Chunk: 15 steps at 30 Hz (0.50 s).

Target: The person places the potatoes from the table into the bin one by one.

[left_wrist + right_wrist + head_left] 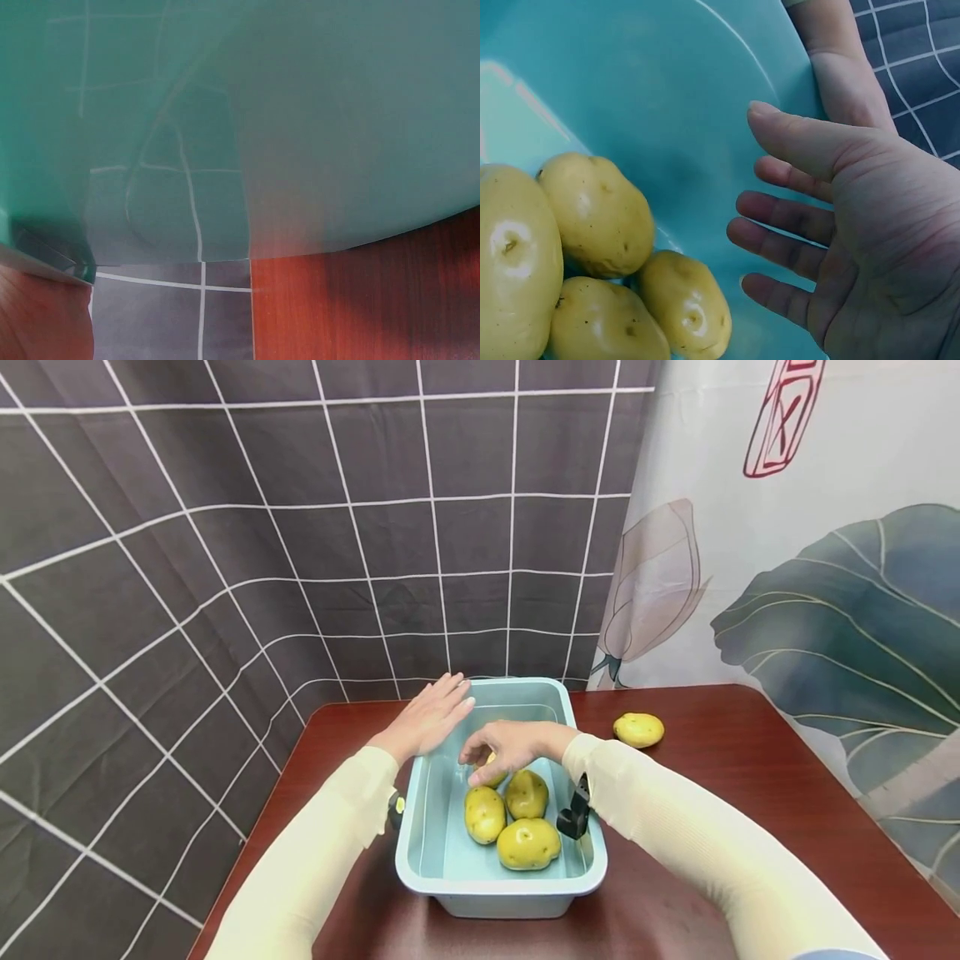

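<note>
A light blue plastic basin (501, 887) holds several yellow potatoes (528, 844), grouped toward its near half. My right hand (506, 747) hovers inside the basin over the potatoes and partly hides one of them. In the right wrist view, this right hand (885, 225) has its fingers spread and slightly bent, with nothing between them, beside the potatoes (596, 217). On the basin's left rim rests my left hand (431, 717), fingers extended. The left wrist view has the basin's wall (322, 135) close up and part of the left hand (41, 319) at lower left.
One more potato (638, 729) lies on the dark red wooden table (720, 768), to the right of the basin. A dark grid-patterned curtain (390, 543) hangs behind and to the left. A white curtain with lotus prints (697, 635) hangs at the right.
</note>
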Available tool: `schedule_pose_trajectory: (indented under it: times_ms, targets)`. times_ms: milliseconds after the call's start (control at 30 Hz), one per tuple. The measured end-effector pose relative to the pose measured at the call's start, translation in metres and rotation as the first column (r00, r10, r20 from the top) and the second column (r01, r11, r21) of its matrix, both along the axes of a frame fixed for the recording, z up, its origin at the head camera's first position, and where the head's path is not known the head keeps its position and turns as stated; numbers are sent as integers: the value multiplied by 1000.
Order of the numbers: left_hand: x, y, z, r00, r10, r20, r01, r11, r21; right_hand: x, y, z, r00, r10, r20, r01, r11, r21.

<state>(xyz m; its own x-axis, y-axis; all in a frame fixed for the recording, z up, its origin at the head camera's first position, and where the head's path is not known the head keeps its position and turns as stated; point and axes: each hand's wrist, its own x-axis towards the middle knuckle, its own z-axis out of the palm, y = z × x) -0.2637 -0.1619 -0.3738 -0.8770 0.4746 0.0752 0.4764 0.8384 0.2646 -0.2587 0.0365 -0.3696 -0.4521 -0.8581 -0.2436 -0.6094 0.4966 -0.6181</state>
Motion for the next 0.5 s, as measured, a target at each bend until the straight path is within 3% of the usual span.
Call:
schedule_pose_trajectory:
  times_ms: [267,500]
  targets:
    - [-2,-1,-1,1000,-2,-1,2,1000,-8,9,1,24,997,56,45,-59,995,84]
    - [-1,-1,-1,1000,-1,3,1,1000,7,15,12,36,997,70,33,-72,995,68]
